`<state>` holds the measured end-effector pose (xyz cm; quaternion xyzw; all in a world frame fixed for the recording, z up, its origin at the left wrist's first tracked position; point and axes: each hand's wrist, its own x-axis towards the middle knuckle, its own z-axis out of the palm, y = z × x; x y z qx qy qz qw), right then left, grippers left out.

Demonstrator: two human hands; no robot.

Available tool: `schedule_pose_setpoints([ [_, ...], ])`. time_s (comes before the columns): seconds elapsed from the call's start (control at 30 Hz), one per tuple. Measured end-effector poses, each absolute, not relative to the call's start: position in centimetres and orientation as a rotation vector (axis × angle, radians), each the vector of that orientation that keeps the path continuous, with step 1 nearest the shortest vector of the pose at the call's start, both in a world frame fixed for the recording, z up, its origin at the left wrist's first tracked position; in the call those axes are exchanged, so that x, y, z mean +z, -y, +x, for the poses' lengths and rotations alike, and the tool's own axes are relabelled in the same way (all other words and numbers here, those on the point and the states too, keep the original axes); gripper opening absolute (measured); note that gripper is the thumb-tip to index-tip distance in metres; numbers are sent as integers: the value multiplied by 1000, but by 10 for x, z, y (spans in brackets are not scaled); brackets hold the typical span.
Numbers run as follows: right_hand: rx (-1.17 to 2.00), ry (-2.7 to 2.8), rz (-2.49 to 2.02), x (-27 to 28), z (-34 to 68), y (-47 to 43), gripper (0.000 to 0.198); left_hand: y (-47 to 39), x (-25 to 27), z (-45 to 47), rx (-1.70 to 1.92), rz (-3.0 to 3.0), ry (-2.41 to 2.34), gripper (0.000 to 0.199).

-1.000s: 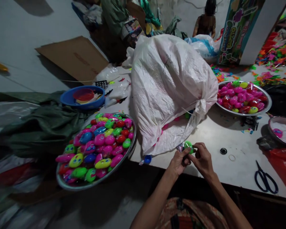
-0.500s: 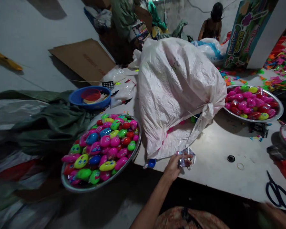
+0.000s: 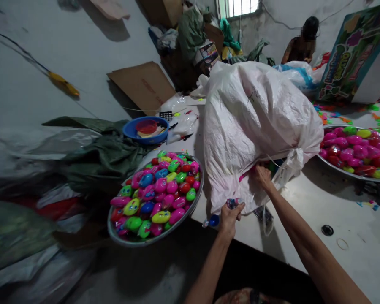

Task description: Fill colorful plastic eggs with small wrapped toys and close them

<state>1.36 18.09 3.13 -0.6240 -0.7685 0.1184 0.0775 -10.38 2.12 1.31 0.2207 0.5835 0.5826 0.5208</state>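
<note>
White sack (image 3: 256,109) slumps on the table (image 3: 356,211), its opening towards the person, seemingly for easy reach; the right hand (image 3: 262,176) is at that opening, fingertips hidden, their grip impossible to tell. The left hand (image 3: 229,219) clamps its fingers on small printed plastic (image 3: 233,203), probably to free the other.

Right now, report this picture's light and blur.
In the head view, the window glares white, deep shadow lies under the table, and lower-left sheeting looks smeared; same head view, creases on the sack show clearly, but fingertips of the right hand are unclear.
</note>
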Motion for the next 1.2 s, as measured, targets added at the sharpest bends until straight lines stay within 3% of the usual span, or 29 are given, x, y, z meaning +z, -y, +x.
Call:
schedule_pose_setpoints([
  [0.2,665,2029,-1695,19,41,-147,37,-24,15,-110,1312,357,-1269,27],
  [0.37,1791,1302,-1060,27,71,-76,40,-26,8,-93,1285,345,-1263,28],
  [0.43,1987,1052,-925,32,76,-57,41,-25,8,-84,1262,419,-1246,28],
  [0.7,2004,852,-922,37,89,-48,32,-20,15,-69,1178,441,-1260,33],
  [0.9,1829,903,-1038,33,102,-36,38,-22,15,-65,1241,506,-1439,40],
  [1.2,1681,1078,-1049,38,105,-25,27,-21,13,-60,1296,482,-1577,45],
])
